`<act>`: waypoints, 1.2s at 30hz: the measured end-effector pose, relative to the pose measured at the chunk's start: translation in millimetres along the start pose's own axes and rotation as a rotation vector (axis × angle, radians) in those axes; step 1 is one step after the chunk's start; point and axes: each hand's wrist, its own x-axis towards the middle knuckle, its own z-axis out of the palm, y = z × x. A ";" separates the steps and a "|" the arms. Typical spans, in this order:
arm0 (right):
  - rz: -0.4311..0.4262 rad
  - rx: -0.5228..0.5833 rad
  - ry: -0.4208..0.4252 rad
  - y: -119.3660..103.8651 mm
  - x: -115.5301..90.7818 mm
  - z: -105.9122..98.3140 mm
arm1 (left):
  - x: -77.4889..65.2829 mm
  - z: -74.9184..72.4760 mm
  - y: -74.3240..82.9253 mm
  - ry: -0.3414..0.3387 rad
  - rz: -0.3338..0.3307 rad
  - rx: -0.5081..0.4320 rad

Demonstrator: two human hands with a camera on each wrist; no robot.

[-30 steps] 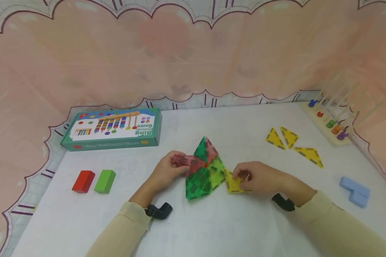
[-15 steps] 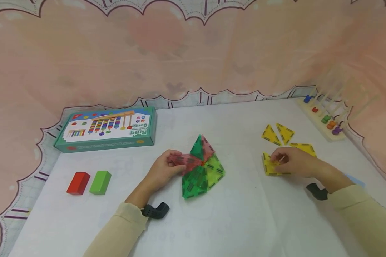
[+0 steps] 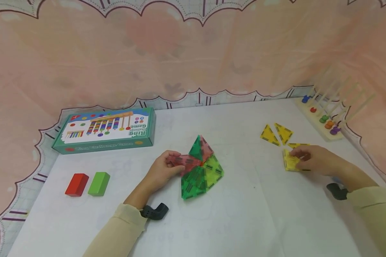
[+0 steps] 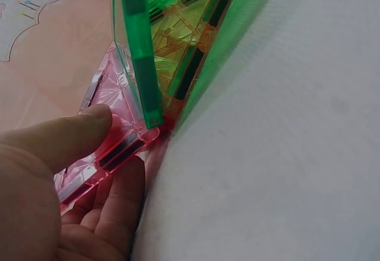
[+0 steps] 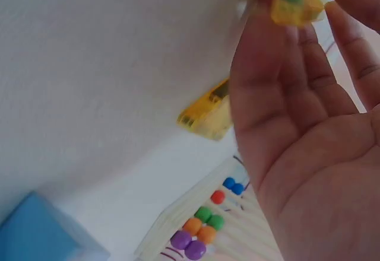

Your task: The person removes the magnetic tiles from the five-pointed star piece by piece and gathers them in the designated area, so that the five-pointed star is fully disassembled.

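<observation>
Your left hand (image 3: 162,170) pinches a translucent red triangular tile (image 3: 189,162) at the edge of the multicoloured tile cluster (image 3: 213,172); your right hand (image 3: 323,162) pinches a yellow tile (image 3: 290,162) just beside three yellow triangular tiles (image 3: 283,133).

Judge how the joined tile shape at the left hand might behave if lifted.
The tile shape would likely bend at its seams: separate triangles meet there, and a green panel stands at an angle to its neighbours. Each triangle seems stiff, with straight edges. It is probably light, since the pieces look flat and see-through.
</observation>
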 end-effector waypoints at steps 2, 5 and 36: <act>0.015 0.005 0.003 1.9 -0.5 -1.0 | -0.1 -0.2 -0.1 0.002 0.001 0.007; 0.061 0.000 0.007 3.3 -1.1 -1.6 | 0.4 -0.8 -0.9 0.000 -0.004 0.019; 0.118 -0.152 0.078 -9.2 4.5 8.5 | 0.2 -0.3 -3.0 -0.006 0.017 -0.025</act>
